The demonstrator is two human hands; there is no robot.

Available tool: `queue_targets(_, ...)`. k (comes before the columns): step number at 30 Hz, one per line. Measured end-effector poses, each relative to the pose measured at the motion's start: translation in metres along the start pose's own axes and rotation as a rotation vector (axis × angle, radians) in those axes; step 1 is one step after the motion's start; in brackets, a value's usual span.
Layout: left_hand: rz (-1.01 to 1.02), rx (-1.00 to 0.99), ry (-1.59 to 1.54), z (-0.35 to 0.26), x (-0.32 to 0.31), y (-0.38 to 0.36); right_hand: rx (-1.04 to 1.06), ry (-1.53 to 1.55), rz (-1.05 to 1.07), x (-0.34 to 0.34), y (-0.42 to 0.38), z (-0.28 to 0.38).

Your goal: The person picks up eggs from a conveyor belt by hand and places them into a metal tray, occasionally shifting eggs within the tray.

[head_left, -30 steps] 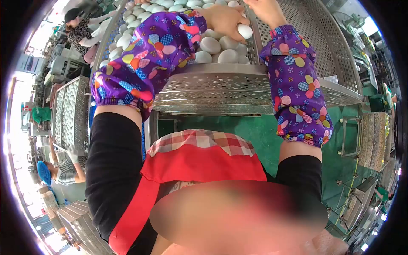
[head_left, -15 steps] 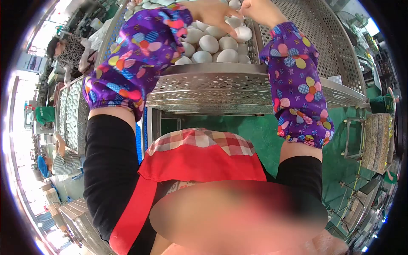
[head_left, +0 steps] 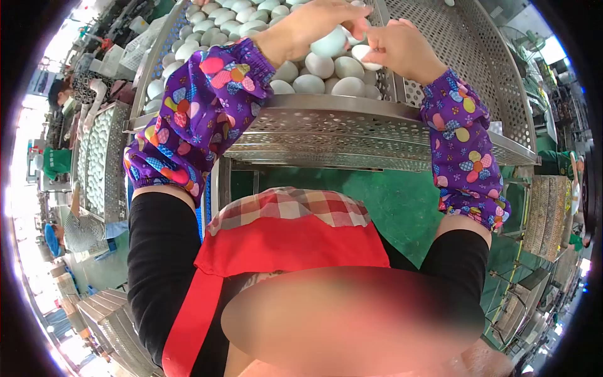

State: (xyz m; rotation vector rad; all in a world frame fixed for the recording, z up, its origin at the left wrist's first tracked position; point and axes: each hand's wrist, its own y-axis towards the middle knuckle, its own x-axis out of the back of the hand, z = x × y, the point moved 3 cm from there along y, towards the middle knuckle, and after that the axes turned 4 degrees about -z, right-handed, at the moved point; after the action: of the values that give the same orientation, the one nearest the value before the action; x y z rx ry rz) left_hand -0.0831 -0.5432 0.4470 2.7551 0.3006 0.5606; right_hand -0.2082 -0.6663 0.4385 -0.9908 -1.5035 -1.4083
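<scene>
Many white and pale blue eggs (head_left: 309,84) lie in the left section of a perforated metal tray. My left hand (head_left: 317,26) is above them, its fingers curled round a pale blue egg (head_left: 330,43) under the palm. Just to its right, my right hand (head_left: 409,50) has its fingertips on a white egg (head_left: 364,56), close to the metal divider (head_left: 392,75). The fingertips of both hands nearly meet, and part of the left fingers is hidden.
A perforated metal section (head_left: 446,44) lies right of the divider, with one egg at its far end. Its front rim (head_left: 333,105) runs before my body. Co-workers stand at the far left beside another egg tray (head_left: 97,163). Stacked egg trays (head_left: 545,217) stand at the right.
My left hand has gone from fingers spread over the eggs to curled round a pale blue egg. My right hand has come lower and now grips a white egg. The view has shifted slightly.
</scene>
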Motion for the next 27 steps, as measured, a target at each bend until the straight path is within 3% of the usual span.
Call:
queue_targets(1,0.001,-0.001,-0.003,0.001,-0.005,0.004,-0.061,0.011,0.067,-0.004,0.004,-0.01)
queue_targets(3,-0.142,0.45,-0.949,0.018,-0.02,0.008,-0.131,0.018,0.138,-0.01,0.001,-0.023)
queue_targets(5,-0.057,0.488,-1.034,0.021,-0.023,0.009,0.128,0.301,-0.131,-0.011,-0.004,-0.018)
queue_targets(8,-0.018,0.568,-0.953,0.011,-0.026,-0.006,0.083,0.287,0.076,-0.014,-0.005,-0.02)
queue_targets(9,0.009,0.595,-0.914,0.006,-0.029,-0.01,0.044,0.134,0.123,-0.016,-0.008,-0.021)
queue_targets(10,0.037,0.618,-0.867,0.003,-0.032,-0.013,0.131,0.111,0.002,-0.016,-0.011,-0.016)
queue_targets(11,0.061,0.64,-0.815,0.001,-0.035,-0.018,0.01,0.008,0.175,-0.024,-0.005,-0.019)
queue_targets(14,0.177,0.613,-0.579,-0.012,-0.05,-0.023,-0.075,0.085,0.138,-0.006,-0.009,-0.011)
queue_targets(16,0.148,0.459,0.095,-0.021,-0.058,-0.025,-0.17,0.323,0.215,-0.01,-0.006,-0.021)
queue_targets(17,0.158,0.457,0.097,-0.011,-0.061,-0.024,-0.178,0.323,0.211,-0.012,-0.007,-0.025)
queue_targets(19,0.048,0.018,0.101,-0.004,-0.067,-0.02,-0.199,0.549,0.013,-0.01,-0.005,-0.029)
queue_targets(20,0.092,0.026,0.269,-0.001,-0.065,-0.02,-0.194,0.482,-0.06,-0.009,-0.005,-0.03)
queue_targets(23,0.041,0.004,0.355,-0.006,-0.077,-0.021,-0.217,0.518,-0.209,-0.017,-0.003,-0.043)
queue_targets(25,0.118,0.065,0.434,-0.008,-0.081,-0.027,-0.242,0.543,-0.167,-0.033,0.002,-0.059)
queue_targets(27,0.139,0.065,0.499,-0.011,-0.086,-0.031,-0.323,0.63,-0.281,0.007,-0.009,-0.028)
